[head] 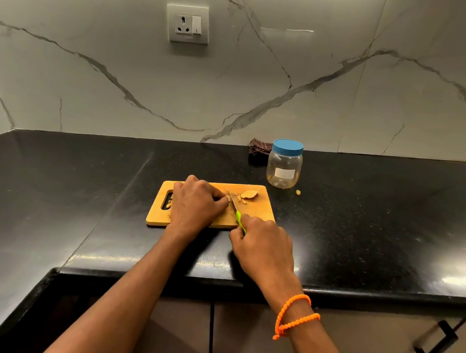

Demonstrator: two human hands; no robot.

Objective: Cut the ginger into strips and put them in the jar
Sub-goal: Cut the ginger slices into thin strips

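At frame centre, ginger [224,197] is pinned on the board [254,209] under the curled left hand [195,205], the knife [235,211] gripped by the right hand [260,245]; thin, even cuts are advised, fingertips tucked back.

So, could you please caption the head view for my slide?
Right hand slicing ginger with green-handled knife on wooden cutting board; blue-lidded clear jar closed.

A black speckled counter [369,227] carries a wooden cutting board [260,210], a clear jar [283,168] with a blue lid, a dark folded cloth [259,147] behind it, and a small ginger scrap [298,192] beside the jar.
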